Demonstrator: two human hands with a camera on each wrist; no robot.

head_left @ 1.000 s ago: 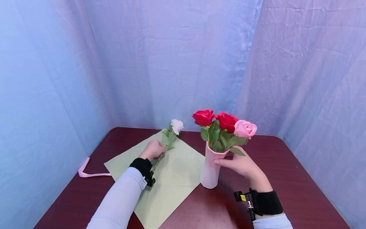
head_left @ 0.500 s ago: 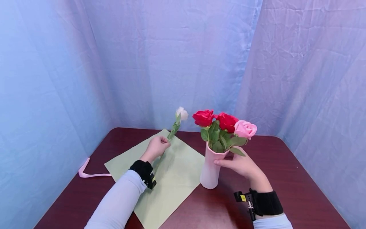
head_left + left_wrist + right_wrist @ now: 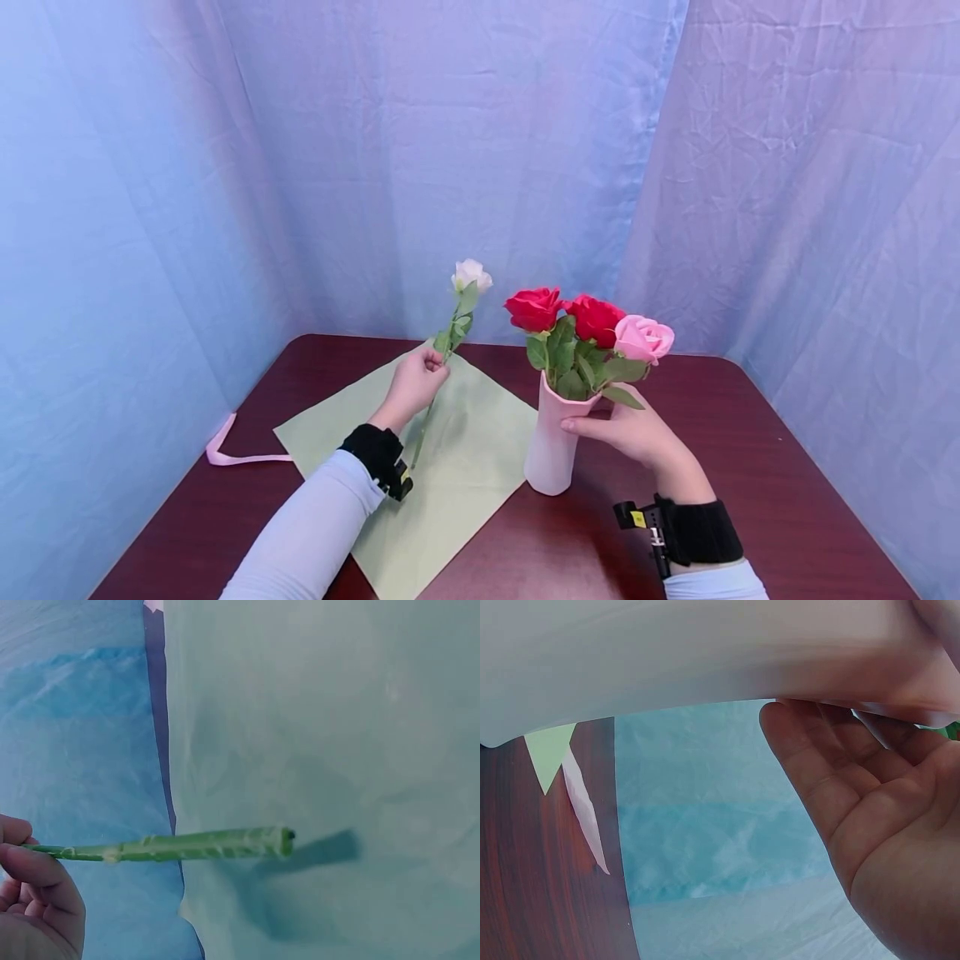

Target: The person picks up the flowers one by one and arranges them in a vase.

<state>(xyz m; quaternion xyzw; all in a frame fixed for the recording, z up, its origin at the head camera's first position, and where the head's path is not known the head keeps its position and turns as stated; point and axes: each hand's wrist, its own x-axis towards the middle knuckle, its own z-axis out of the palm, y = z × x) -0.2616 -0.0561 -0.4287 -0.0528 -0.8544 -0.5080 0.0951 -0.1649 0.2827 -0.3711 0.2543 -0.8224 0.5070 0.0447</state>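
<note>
A white rose (image 3: 471, 276) stands tilted over the pale green paper, its leafy stem pinched by my left hand (image 3: 412, 385). In the left wrist view, thumb and fingers grip the green stem (image 3: 187, 846), whose cut end casts a shadow on the paper. My right hand (image 3: 641, 429) holds the pink-and-white vase (image 3: 551, 454) near its rim, thumb in front; in the right wrist view, the fingers curve along the far side of the vase wall. Two red roses (image 3: 534, 309) and a pink rose (image 3: 643, 339) stand in the vase with their leaves.
The square of green wrapping paper (image 3: 468, 467) lies flat on the dark red table (image 3: 750, 467), left of the vase. A pink ribbon (image 3: 247, 458) pokes out at the paper's left corner. Pale blue curtains (image 3: 480, 150) enclose the table at the back and sides.
My left hand has lifted the white rose off the paper and brought it more upright, its bloom now higher. The right hand and the vase have stayed in place.
</note>
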